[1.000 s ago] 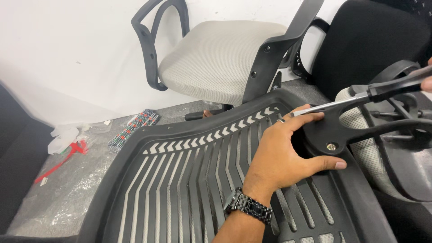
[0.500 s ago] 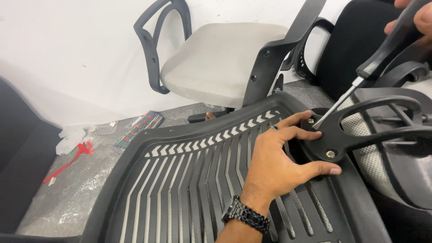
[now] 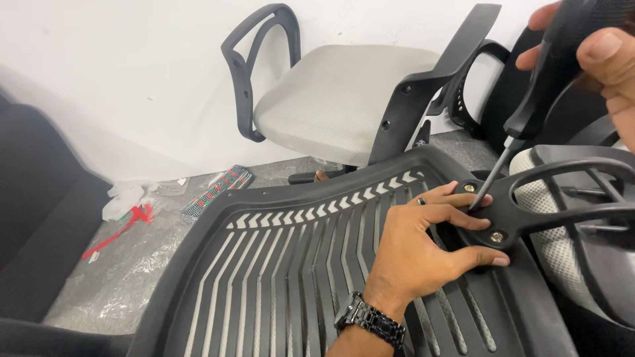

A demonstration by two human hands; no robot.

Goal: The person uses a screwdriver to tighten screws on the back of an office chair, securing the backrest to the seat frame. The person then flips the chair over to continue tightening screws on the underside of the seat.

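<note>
A black slatted plastic chair back point(image 3: 284, 264) lies flat in front of me. My left hand point(image 3: 423, 248), with a ring and a dark metal wristwatch, presses on its right side next to a black armrest bracket point(image 3: 512, 211) that carries two visible screws point(image 3: 497, 236). My right hand point(image 3: 595, 53) grips the black handle of a screwdriver point(image 3: 529, 106). The metal shaft slants down and its tip rests on the bracket between the two screws, close to my left fingertips.
A grey-seated office chair with black armrests point(image 3: 344, 99) stands behind against the white wall. A black chair point(image 3: 529, 86) is at the far right. Plastic wrap, a red strap point(image 3: 126, 221) and a patterned packet point(image 3: 218, 192) lie on the grey floor at left.
My right hand has raised the screwdriver from nearly level to steeply upright, and its tip has settled on the bracket. My left hand stays pressed on the chair back.
</note>
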